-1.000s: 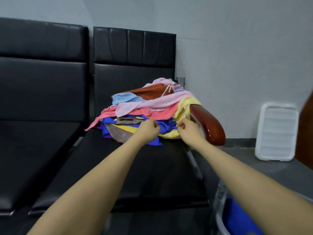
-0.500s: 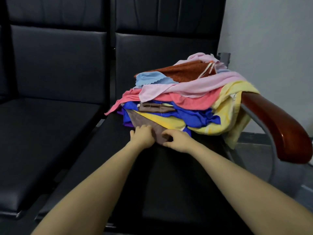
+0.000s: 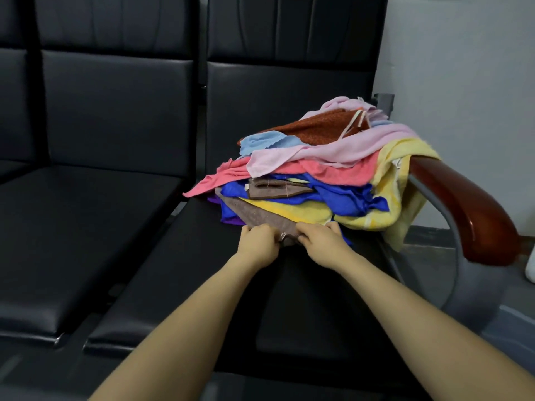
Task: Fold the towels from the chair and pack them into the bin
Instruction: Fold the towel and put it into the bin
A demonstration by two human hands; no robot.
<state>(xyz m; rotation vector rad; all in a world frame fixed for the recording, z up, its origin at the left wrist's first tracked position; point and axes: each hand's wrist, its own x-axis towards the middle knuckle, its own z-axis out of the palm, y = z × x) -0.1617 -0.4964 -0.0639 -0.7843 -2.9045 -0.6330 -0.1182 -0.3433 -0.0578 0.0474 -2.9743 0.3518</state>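
A heap of towels [image 3: 318, 169] in pink, blue, yellow, rust and brown lies on the right-hand black chair seat [image 3: 202, 270]. A brown towel [image 3: 257, 217] sticks out from the bottom of the heap toward me. My left hand [image 3: 259, 241] and my right hand [image 3: 320, 238] sit side by side at its near corner, and both pinch that brown edge. The bin is out of view.
A wooden armrest [image 3: 463, 209] on a grey metal frame runs along the right of the seat, with a yellow towel draped over it. A second black seat [image 3: 72, 227] lies to the left. A pale wall stands behind on the right.
The view has shifted left and closer, dropping the bin and white panel out of frame. Both hands moved down from the blue and yellow towels to the brown towel's near corner and took hold.
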